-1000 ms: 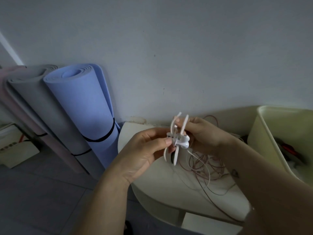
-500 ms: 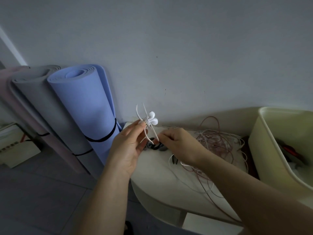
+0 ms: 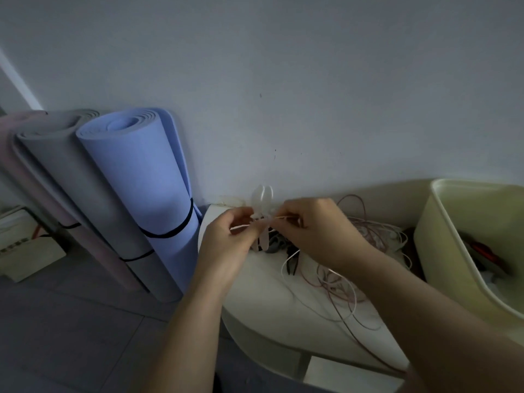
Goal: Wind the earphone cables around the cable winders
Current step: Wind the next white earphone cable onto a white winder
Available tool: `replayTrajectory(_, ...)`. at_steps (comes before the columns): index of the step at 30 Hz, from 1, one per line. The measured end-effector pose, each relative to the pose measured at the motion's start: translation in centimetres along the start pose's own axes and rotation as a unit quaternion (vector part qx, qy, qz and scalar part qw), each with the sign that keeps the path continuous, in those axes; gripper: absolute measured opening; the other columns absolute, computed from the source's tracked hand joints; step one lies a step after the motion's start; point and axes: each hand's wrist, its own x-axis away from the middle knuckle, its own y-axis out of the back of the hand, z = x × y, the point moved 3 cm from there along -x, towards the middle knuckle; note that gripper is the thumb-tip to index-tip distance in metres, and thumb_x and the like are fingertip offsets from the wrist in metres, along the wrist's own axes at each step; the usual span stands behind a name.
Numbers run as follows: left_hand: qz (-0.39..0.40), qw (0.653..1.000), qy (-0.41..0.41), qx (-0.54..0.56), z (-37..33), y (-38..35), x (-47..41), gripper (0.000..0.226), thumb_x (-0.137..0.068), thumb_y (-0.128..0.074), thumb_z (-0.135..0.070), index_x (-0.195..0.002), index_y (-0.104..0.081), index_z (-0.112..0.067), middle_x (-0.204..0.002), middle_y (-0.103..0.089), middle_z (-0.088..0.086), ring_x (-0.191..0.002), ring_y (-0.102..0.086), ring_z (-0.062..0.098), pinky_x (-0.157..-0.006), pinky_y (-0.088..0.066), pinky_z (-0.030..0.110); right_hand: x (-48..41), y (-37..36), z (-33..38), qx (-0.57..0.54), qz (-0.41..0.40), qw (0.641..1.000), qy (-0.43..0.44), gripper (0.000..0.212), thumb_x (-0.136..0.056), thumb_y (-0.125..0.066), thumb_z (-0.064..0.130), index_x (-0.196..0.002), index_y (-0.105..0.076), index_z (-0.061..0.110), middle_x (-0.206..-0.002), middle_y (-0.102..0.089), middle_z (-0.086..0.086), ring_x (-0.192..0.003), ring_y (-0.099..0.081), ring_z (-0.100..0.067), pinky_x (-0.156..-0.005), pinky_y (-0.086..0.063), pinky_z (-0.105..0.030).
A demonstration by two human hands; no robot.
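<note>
A white cable winder [image 3: 262,207] stands upright in the air above the cream table [image 3: 272,302], its prongs blurred. My left hand [image 3: 226,245] pinches it from the left. My right hand [image 3: 317,231] pinches the white earphone cable [image 3: 286,262] right beside the winder; the cable hangs down in a loop to the table. A tangle of pinkish earphone cables [image 3: 365,251] lies on the table behind my right wrist. Small dark objects [image 3: 276,243] sit on the table under my hands.
Rolled mats, one blue [image 3: 147,188] and one grey [image 3: 71,177], lean against the wall at the left. A cream bin [image 3: 442,251] holding red and white items stands at the right. The wall is close behind the table.
My right hand rose from the table to the winder and took hold of the cable. The winder shifted right with my left hand and turned, so the earbuds no longer show on top.
</note>
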Motion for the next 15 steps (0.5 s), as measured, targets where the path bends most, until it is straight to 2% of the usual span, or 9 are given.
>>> replayTrajectory(2,0.025,0.999,-0.001,-0.020,0.0,0.0,0.1,0.024,-0.084,-0.071,-0.033,-0.106,-0.063,-0.034,-0.097,-0.069,-0.017,-0.091,-0.063,-0.004,-0.076,-0.050,0.015,-0.1,1.2,-0.5,-0.018,-0.026,0.999,-0.020,0.013,-0.084,-0.069,0.032,-0.078,-0.069,0.021,-0.063,-0.059,0.012,-0.055,-0.052,-0.001,-0.052,-0.039,-0.014)
replayTrajectory(5,0.077,0.996,-0.004,-0.036,0.0,-0.2,0.1,0.023,-0.083,-0.072,-0.031,-0.104,-0.062,-0.035,-0.098,-0.070,-0.014,-0.090,-0.065,-0.003,-0.084,-0.052,0.017,-0.1,2.3,-0.9,-0.073,-0.026,0.996,-0.036,0.011,-0.081,-0.073,0.024,-0.076,-0.069,0.015,-0.058,-0.056,0.017,-0.055,-0.053,0.007,-0.052,-0.038,-0.007)
replayTrajectory(7,0.115,0.992,-0.007,-0.043,-0.1,-0.5,0.3,0.021,-0.084,-0.072,-0.028,-0.100,-0.062,-0.038,-0.097,-0.070,-0.013,-0.088,-0.065,-0.004,-0.086,-0.052,0.018,0.0,2.7,-1.3,-0.106,-0.016,0.993,-0.045,0.010,-0.082,-0.072,0.022,-0.078,-0.070,0.014,-0.051,-0.056,0.018,-0.050,-0.052,0.007,-0.049,-0.036,-0.005)
replayTrajectory(12,0.187,0.982,-0.009,-0.020,-0.4,-0.8,0.9,0.023,-0.086,-0.069,-0.019,-0.107,-0.067,-0.028,-0.098,-0.073,-0.003,-0.092,-0.068,0.005,-0.085,-0.053,0.017,-0.1,3.2,-2.5,-0.142,-0.039,0.987,-0.070,0.016,-0.079,-0.073,0.030,-0.069,-0.065,0.020,-0.045,-0.052,0.020,-0.042,-0.041,0.000,-0.044,-0.030,-0.007)
replayTrajectory(15,0.235,0.971,-0.001,0.042,-0.7,-1.0,1.3,0.024,-0.080,-0.069,-0.019,-0.104,-0.068,-0.025,-0.098,-0.074,0.002,-0.093,-0.069,0.011,-0.084,-0.054,0.020,-0.3,3.4,-3.1,-0.218,-0.049,0.970,-0.093,0.021,-0.079,-0.071,0.032,-0.068,-0.064,0.017,-0.045,-0.049,0.015,-0.042,-0.038,-0.001,-0.046,-0.031,-0.010)
